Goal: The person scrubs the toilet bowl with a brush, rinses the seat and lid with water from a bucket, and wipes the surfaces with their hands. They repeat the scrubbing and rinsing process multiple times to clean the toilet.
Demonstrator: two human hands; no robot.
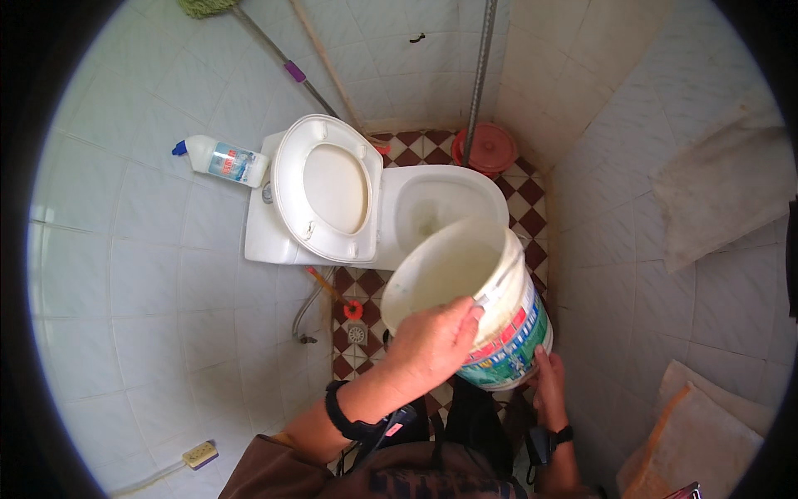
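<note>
A white plastic bucket [508,324] with a printed label is tilted in front of me, its mouth facing the toilet bowl [461,187]. My left hand [436,337] grips the bucket's near rim. Low on its side, close to the base, my right hand [548,380] supports it. Some cloudy liquid seems to be inside, though its level is hard to tell. The toilet seat and lid [327,187] stand raised against the cistern [268,231]. On top of the cistern is a white cleaner bottle [230,161] with a blue cap.
Behind the toilet lean a mop [268,40] and a wooden pole [324,62]. A red lidded bin [489,148] stands in the far corner beside a metal pole [480,81]. An orange-headed brush [352,309] lies by the floor drain [357,334]. Cloths [729,181] hang on the right wall.
</note>
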